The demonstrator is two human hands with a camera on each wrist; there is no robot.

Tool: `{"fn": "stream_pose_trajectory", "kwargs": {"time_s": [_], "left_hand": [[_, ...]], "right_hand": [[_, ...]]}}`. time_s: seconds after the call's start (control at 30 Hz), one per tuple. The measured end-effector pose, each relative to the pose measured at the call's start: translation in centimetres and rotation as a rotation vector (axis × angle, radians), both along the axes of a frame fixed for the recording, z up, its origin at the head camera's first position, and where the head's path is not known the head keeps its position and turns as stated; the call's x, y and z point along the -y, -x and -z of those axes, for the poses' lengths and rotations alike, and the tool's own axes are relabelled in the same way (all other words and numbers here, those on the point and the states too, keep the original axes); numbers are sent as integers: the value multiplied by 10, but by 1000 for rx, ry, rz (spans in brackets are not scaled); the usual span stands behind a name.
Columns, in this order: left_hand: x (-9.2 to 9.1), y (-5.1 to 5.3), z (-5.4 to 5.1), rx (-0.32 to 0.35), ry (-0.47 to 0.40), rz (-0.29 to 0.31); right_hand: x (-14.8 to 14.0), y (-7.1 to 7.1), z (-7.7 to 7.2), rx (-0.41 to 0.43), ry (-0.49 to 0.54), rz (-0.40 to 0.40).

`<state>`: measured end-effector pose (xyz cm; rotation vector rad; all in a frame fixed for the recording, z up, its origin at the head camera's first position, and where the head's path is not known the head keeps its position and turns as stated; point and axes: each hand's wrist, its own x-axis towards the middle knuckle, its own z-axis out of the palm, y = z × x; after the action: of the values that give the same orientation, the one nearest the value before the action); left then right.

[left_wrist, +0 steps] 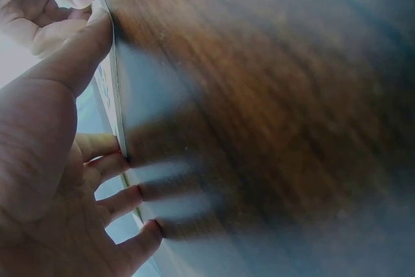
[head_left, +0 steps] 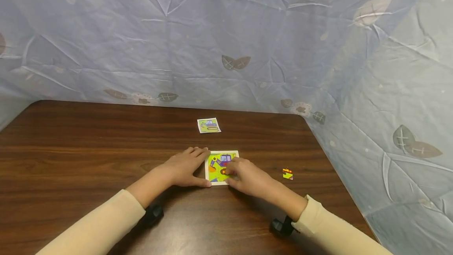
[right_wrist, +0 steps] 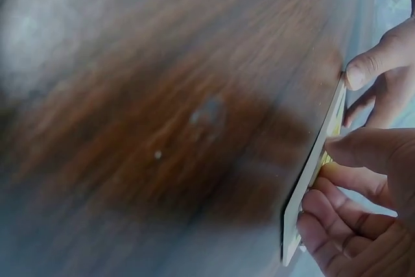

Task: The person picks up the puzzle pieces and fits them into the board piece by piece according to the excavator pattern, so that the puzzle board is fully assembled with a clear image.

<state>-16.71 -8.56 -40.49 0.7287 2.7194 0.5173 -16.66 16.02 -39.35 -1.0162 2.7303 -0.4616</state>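
Observation:
A small square jigsaw puzzle with a white border and a picture of a purple digger on green lies on the table. My left hand steadies its left side, fingers spread, with the thumb at the near left corner. Over the right part of the puzzle, my right hand has its thumb and index finger close together. A yellow-green puzzle piece shows between them in the right wrist view, mostly hidden by the fingers. Off to the right lies a loose puzzle piece, yellow-green with red and orange.
Behind the puzzle lies a small picture card with a similar digger. The brown wooden table meets a hanging grey-blue leaf-print cloth at its back and right edges. Black wrist straps sit under both forearms.

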Motion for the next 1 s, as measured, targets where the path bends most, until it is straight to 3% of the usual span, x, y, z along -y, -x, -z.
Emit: {"fn": "stream_pose_trajectory", "kwargs": {"time_s": [0.4, 0.57, 0.77, 1.0], "left_hand": [[0, 0, 0, -11, 6, 6], [-1, 0, 2, -17, 6, 14], [-1, 0, 2, -10, 7, 8], [-1, -1, 0, -13, 18, 8]], "right_hand": [[-2, 0, 6, 3, 78, 14], [-2, -1, 8, -25, 58, 24], [-2, -1, 8, -60, 22, -9], [-14, -1, 0, -27, 0, -105]]}}
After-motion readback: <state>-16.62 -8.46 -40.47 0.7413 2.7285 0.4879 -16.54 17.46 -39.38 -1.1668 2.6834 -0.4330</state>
